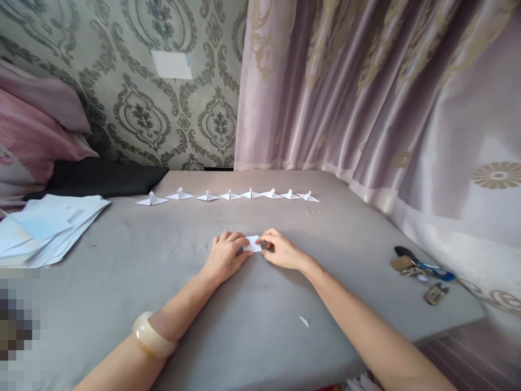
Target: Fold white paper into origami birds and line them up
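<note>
A small folded piece of white paper [253, 244] is near the middle of the grey cloth surface. My left hand [228, 252] has its fingers and thumb on the paper's left side. At its right edge, my right hand [283, 250] pinches the paper between thumb and fingertips. Beyond my hands stands a row of several folded white paper figures [251, 194], each with a raised middle and pointed sides. My left forearm wears a pale bangle [152, 335].
A stack of white papers [61, 228] lies at the left, beside a black cloth [109, 175]. Keys [413, 270] and a small metallic object [436, 293] are at the right. Closer to me lies a paper scrap [304, 321]. A curtain [293, 98] borders the back and right.
</note>
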`<action>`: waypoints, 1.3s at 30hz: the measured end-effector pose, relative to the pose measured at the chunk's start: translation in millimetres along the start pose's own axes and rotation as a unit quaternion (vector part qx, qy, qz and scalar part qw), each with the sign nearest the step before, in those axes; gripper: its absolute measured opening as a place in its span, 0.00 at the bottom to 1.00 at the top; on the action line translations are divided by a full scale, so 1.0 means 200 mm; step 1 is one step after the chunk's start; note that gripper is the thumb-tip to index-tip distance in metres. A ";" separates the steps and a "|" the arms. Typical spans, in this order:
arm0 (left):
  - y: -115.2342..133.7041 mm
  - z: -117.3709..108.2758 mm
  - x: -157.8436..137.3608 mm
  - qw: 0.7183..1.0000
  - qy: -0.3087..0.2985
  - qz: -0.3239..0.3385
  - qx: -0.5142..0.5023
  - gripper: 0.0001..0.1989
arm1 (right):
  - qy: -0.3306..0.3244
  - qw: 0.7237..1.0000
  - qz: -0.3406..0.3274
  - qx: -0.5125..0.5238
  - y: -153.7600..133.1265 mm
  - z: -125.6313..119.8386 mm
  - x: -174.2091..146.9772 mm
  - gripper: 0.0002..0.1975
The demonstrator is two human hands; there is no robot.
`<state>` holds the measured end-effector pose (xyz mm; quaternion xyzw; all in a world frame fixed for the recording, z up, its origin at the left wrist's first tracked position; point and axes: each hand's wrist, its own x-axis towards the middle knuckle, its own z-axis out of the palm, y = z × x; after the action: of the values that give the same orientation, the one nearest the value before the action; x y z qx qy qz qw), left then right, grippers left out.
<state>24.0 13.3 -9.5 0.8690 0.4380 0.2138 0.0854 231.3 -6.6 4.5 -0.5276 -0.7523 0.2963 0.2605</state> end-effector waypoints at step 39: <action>0.06 -0.08 -0.02 0.962 -0.022 -0.200 -0.184 0.09 | 0.122 0.989 0.078 -0.037 -0.09 0.13 -0.05 0.11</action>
<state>22.3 2.6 8.1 0.7375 0.5541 0.2501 0.2942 204.7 -25.5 -1.3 -0.6262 -0.6819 0.2209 0.3068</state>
